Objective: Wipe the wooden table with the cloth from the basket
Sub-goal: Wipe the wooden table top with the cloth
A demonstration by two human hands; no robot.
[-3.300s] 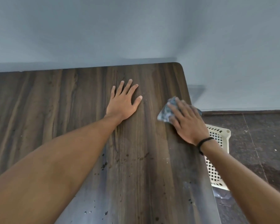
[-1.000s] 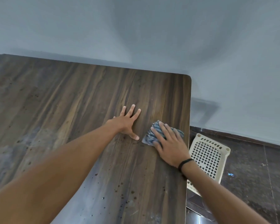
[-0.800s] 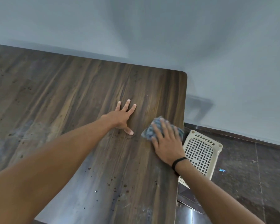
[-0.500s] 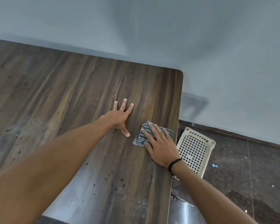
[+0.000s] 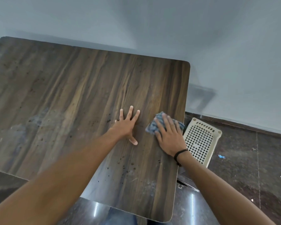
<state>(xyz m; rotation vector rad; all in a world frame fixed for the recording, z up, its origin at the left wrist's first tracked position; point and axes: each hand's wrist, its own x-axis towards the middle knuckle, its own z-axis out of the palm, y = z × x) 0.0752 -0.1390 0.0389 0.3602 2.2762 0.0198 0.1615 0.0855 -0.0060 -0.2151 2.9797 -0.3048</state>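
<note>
A dark wooden table (image 5: 71,95) with small dark specks fills the left and middle of the view. My right hand (image 5: 169,135) presses flat on a blue-grey cloth (image 5: 152,125) near the table's right edge, and part of the cloth is hidden under my fingers. My left hand (image 5: 126,127) lies flat on the tabletop just left of the cloth, fingers spread, holding nothing. A cream plastic basket (image 5: 201,140) with a grid of holes stands on the floor beside the table's right edge.
A pale grey wall (image 5: 152,30) runs behind the table and meets another wall at the right. Dark polished floor (image 5: 250,168) lies to the right and in front. The table's near edge and rounded front right corner are in view.
The cloth under my right hand slid toward me and to the left, then back out toward the right edge. My left hand stayed flat. The view shifted and pulled back.
</note>
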